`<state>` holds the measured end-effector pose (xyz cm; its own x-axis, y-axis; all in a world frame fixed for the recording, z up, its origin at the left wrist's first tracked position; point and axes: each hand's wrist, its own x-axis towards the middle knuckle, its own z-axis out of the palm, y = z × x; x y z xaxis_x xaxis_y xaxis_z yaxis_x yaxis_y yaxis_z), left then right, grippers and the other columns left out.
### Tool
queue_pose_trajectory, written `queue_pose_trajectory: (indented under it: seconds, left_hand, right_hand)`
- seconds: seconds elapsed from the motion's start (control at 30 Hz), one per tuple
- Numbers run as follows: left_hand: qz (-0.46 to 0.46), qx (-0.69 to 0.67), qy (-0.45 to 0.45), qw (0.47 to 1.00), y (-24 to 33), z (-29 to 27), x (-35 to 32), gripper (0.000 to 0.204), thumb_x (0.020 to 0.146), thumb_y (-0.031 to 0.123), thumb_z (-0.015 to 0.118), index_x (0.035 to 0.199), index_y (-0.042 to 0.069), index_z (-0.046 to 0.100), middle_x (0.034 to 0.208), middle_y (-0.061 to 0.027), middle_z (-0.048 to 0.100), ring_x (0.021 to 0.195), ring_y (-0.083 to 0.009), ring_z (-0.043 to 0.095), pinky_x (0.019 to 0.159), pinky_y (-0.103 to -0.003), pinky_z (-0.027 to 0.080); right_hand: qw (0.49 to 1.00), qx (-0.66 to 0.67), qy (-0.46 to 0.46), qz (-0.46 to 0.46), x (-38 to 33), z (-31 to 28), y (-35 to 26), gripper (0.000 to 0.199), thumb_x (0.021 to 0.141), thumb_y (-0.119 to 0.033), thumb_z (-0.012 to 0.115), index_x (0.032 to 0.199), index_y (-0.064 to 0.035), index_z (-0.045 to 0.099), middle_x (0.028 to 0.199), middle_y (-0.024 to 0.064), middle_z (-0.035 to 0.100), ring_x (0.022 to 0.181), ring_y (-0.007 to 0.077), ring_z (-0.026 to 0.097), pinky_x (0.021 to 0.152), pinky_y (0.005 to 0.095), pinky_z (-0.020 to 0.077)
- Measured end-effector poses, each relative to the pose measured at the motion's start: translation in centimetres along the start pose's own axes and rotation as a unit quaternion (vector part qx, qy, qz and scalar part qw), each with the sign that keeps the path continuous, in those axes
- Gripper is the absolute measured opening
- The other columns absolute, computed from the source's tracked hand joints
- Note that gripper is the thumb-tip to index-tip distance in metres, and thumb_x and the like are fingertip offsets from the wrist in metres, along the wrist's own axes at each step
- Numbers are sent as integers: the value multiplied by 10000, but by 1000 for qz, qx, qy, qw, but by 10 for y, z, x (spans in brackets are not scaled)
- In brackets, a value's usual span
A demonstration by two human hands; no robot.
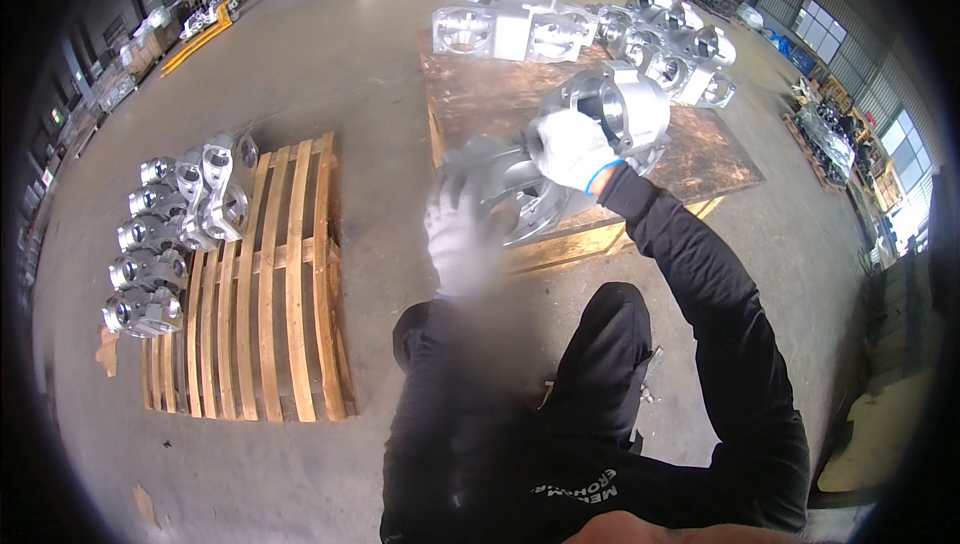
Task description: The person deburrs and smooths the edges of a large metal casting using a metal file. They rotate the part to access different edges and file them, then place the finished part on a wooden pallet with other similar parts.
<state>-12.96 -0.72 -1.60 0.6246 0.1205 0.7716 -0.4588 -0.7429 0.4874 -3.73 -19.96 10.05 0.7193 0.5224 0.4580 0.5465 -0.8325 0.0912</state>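
Observation:
A large silvery machined metal casting (pixel 640 109) with round bores rests on the near part of a brown wooden board (pixel 710 149). My right hand (pixel 572 149), in a white glove, is closed against its near left side, with the fingertips hidden. Just below, a ring-shaped end of metal (pixel 535 209) reaches over the board's near edge; whether it belongs to the same casting I cannot tell. My left hand (pixel 455 234), also gloved, is beside the left of this ring. A grey smear blurs it, so its grip is unclear.
More metal castings (pixel 515 29) stand at the board's back, with another group (pixel 675 44) to the right. On the floor at left, a slatted wooden pallet (pixel 265 304) carries several smaller castings (pixel 150 269). A yellow pallet jack (pixel 205 34) stands far left. My knees are below the board.

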Motion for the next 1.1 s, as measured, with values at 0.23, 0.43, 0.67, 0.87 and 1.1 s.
queue_pose_trajectory:
  seconds: [0.23,0.43,0.67,0.87,1.1]
  left_hand:
    - [24,-99,-2,995,-17,19,6,635,841,-7,680,1455,89,548,1475,-130,529,1444,-363,453,1150,-441,448]
    - [-59,-88,-53,993,-13,13,4,625,841,-29,617,1430,175,575,1476,-105,536,1378,-360,503,1045,-435,511]
    - [-53,-100,-54,992,-13,12,8,695,808,-76,563,1433,228,582,1478,-70,544,1326,-354,545,976,-440,551]
    - [-28,-80,-41,996,-16,9,6,692,813,-38,632,1449,229,576,1510,-73,536,1358,-364,535,971,-441,554]
    - [-40,-92,-50,994,-19,10,3,676,829,56,737,1471,199,579,1527,-135,529,1333,-381,557,995,-438,546]
  right_hand:
    - [996,4,-85,15,26,-18,-17,224,853,-232,634,784,-47,740,793,212,705,786,422,703,764,508,566]
    - [996,-8,-93,-4,22,-13,-22,207,853,-230,645,829,-56,754,789,208,702,800,406,703,744,492,562]
    - [994,90,43,49,13,-16,-38,254,881,-241,610,835,-34,751,783,246,693,751,448,692,732,511,554]
    - [995,91,32,-35,-3,-33,-61,145,838,-162,675,890,-70,774,796,188,712,768,384,712,762,447,579]
    - [985,94,-135,-46,40,-36,-36,230,845,-232,692,969,-76,807,938,191,750,885,374,729,816,434,574]
